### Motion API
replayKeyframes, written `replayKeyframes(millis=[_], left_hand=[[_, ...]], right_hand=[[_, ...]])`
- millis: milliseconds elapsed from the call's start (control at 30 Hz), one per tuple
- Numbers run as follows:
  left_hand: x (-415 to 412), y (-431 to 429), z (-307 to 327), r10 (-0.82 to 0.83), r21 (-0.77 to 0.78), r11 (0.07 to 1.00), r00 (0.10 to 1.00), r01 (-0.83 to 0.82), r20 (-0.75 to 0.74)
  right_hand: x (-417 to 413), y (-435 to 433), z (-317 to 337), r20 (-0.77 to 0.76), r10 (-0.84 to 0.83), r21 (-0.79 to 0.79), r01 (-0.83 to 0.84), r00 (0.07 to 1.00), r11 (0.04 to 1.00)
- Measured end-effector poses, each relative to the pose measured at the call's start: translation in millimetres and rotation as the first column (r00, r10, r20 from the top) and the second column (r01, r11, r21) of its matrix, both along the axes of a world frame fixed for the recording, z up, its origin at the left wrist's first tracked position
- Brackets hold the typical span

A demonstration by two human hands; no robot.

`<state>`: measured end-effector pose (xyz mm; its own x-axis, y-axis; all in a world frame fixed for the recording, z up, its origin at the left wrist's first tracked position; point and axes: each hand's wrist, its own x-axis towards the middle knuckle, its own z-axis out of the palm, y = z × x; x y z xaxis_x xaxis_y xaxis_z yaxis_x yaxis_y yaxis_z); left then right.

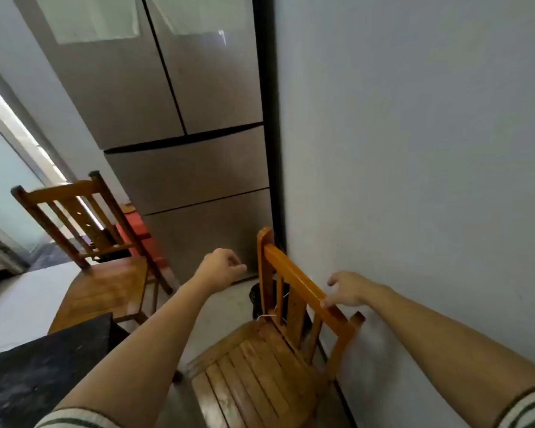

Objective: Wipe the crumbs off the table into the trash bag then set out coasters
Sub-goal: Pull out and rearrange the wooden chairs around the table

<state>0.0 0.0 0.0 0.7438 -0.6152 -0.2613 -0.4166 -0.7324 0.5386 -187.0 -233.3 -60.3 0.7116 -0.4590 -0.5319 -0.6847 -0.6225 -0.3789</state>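
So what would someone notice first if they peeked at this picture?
Probably the two bare arms stretching forward: the right hand rests on the back of the near wooden chair by the wall, and the left hand hangs in the air, holding nothing. Behind them stands a big grey fridge, with a second wooden chair to its left.

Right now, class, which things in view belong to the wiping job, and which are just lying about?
Job: table; black bag behind near chair, probably the trash bag; right hand, holding that chair's back.
Lying about: far chair; fridge; red box.
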Motion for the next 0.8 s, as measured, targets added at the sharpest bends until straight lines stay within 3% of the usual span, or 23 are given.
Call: replayKeyframes(millis=[133, 200, 300, 400, 600, 800], left_hand=[[-4.3, -47.1, -37.1, 0.02, 0.016, 1.0, 0.999, -0.019, -0.042], [-7.7, -74.0, -54.1, 0.077, -0.034, 0.996, 0.991, -0.081, -0.105], [3.1, -102.8, -80.5, 0.234, -0.124, 0.953, 0.932, -0.276, -0.276], [27.8, -118.9, -98.2, 0.279, -0.18, 0.919, 0.901, -0.351, -0.332], [66.6, -141.6, -119.7, 0.28, -0.229, 0.903, 0.903, -0.364, -0.327], [80.4, -134.6, -129.9, 0.244, -0.277, 0.924, 0.965, -0.262, -0.099]], right_hand=[[-6.7, 1.7, -27.2, -0.148, 0.012, 0.188, 0.016, 0.989, 0.982], [-8.6, 2.8, -40.0, -0.131, -0.03, 0.212, 0.057, 0.991, 0.976], [-10.1, 9.8, -43.1, -0.104, -0.027, 0.093, 0.037, 0.994, 0.995], [-12.3, 18.0, -41.6, -0.09, 0.026, -0.069, -0.032, 0.996, 0.997], [-13.1, 10.5, -50.6, -0.015, 0.032, -0.14, -0.034, 0.999, 0.99], [-15.7, 7.5, -62.1, 0.003, 0.045, -0.153, -0.044, 0.999, 0.987]])
